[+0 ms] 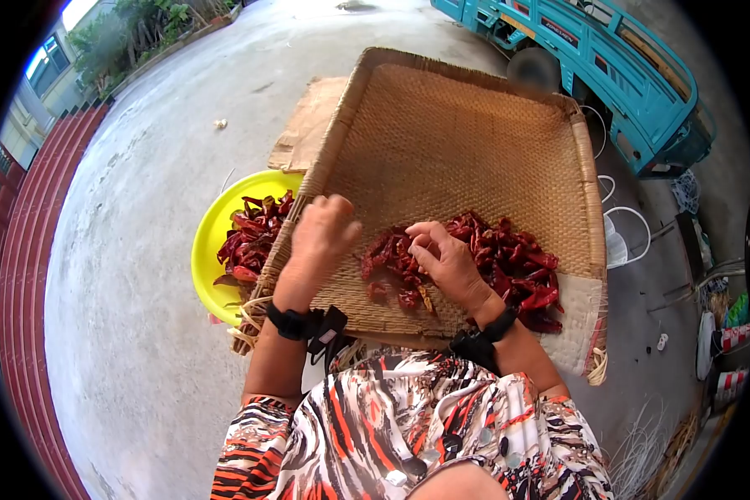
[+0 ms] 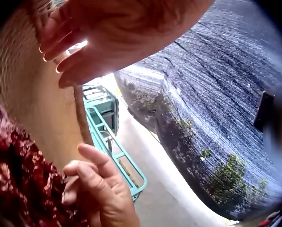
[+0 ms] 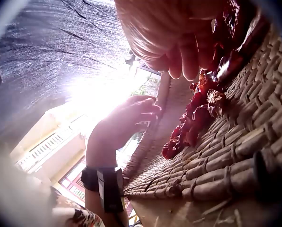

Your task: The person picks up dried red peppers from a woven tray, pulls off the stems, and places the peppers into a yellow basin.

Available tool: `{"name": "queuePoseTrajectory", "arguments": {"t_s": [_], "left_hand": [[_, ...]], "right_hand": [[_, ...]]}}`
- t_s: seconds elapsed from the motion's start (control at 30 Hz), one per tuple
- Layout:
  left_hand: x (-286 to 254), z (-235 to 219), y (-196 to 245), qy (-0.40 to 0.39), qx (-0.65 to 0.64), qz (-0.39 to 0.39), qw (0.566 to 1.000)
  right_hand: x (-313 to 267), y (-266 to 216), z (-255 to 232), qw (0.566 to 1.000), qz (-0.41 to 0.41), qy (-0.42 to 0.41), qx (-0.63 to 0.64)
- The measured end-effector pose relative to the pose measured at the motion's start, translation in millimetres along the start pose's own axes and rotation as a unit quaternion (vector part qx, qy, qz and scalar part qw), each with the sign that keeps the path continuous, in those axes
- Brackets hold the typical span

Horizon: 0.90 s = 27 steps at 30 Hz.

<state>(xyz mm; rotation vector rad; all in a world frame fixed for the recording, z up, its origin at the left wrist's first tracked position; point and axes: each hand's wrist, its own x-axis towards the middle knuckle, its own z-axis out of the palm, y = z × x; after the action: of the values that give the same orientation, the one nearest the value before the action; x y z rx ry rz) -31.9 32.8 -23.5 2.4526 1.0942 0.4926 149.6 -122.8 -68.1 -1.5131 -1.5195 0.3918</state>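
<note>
Dried red chili peppers (image 1: 508,258) lie heaped in a large woven basket tray (image 1: 467,125). Over the tray's left side is my left hand (image 1: 327,229), blurred in the head view. Its fingers look extended in the left wrist view, with nothing between them. My right hand (image 1: 446,254) hovers at the left part of the heap, its fingers loosely bent close over the peppers. No pepper shows in its fingers in the left wrist view. More red chilies (image 1: 254,237) fill a yellow basin (image 1: 204,250) left of the tray, partly hidden by the tray's edge.
A flat piece of cardboard (image 1: 308,125) lies behind the basin on the concrete floor (image 1: 142,292). Beyond the tray, at the back right, stands a blue cargo tricycle (image 1: 617,75). A white-handled bag (image 1: 617,242) sits against the tray's right side.
</note>
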Motion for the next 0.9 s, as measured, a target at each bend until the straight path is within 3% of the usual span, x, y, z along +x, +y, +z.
{"name": "queuePoseTrajectory", "arguments": {"t_s": [0.07,0.13,0.2,0.3,0.43,0.63,0.73,0.83,0.9], "left_hand": [[-7,16,2,-0.035,0.034,0.078,0.996],[-8,21,12,-0.104,0.034,0.098,0.989],[-10,25,9,-0.151,0.056,0.148,0.976],[-7,38,-2,-0.133,-0.018,0.168,0.977],[-10,38,0,-0.120,-0.003,0.126,0.985],[-6,30,9,-0.091,-0.104,0.166,0.976],[-3,29,11,-0.075,-0.174,0.135,0.973],[-5,26,13,-0.110,-0.329,0.081,0.934],[-4,24,10,-0.156,-0.407,0.014,0.900]], "right_hand": [[0,-5,-1,0.999,0.043,-0.004,0.026],[2,-20,-2,0.984,0.155,-0.012,0.093],[2,-19,-2,0.987,0.136,-0.022,0.081],[1,-17,-2,0.991,0.114,-0.030,0.069],[1,-17,-3,0.992,0.097,-0.031,0.076],[0,-13,-3,0.990,0.095,0.011,0.102],[1,-15,-4,0.994,0.073,0.042,0.066],[-1,-9,-3,0.990,0.122,0.002,0.072],[-4,-4,-2,0.996,0.082,-0.021,-0.018]]}}
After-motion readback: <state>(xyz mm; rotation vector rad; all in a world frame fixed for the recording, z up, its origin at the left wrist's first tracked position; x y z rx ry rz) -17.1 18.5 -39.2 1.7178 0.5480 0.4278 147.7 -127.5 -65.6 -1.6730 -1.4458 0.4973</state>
